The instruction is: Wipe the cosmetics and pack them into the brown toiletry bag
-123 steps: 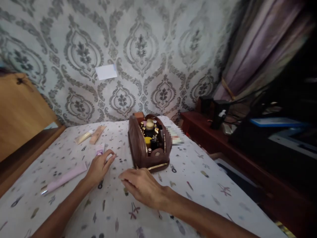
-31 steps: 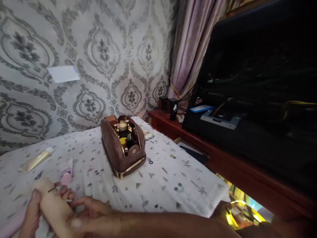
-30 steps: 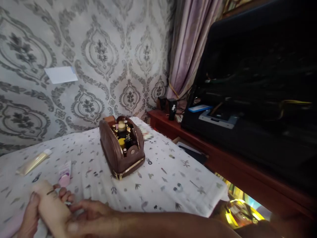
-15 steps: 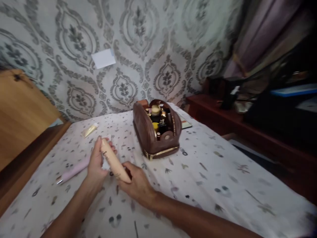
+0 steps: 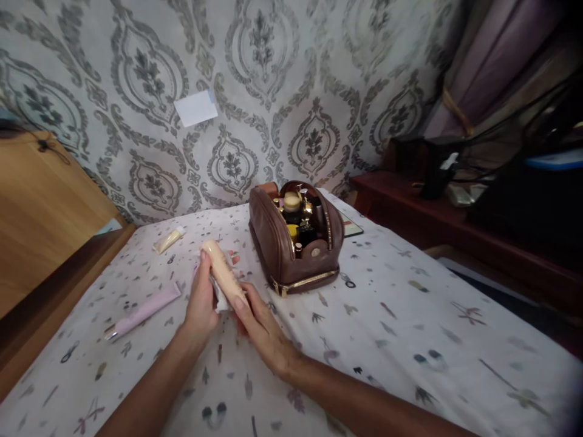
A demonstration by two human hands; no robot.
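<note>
A beige tube (image 5: 222,270) is held between both hands above the patterned cloth. My left hand (image 5: 203,297) is closed round its left side, with a crumpled white wipe or tissue (image 5: 221,300) against the tube. My right hand (image 5: 262,328) grips the lower end, thumb on top. Just right of the hands stands an open brown bag (image 5: 296,243) filled with small bottles and jars. On the cloth to the left lie a lilac tube (image 5: 146,309) with a silver cap and a small pale yellow tube (image 5: 169,240).
A patterned cloth (image 5: 387,352) covers the surface. A wooden panel (image 5: 50,212) borders it at left, a dark red shelf (image 5: 401,212) with cables at right. Behind the bag lies a flat card-like item (image 5: 353,228). White paper (image 5: 196,108) is on the wall.
The hands and beige tube have shifted slightly right and up. My right thumb now lies on top of the tube, and the lilac tube is more fully exposed.
</note>
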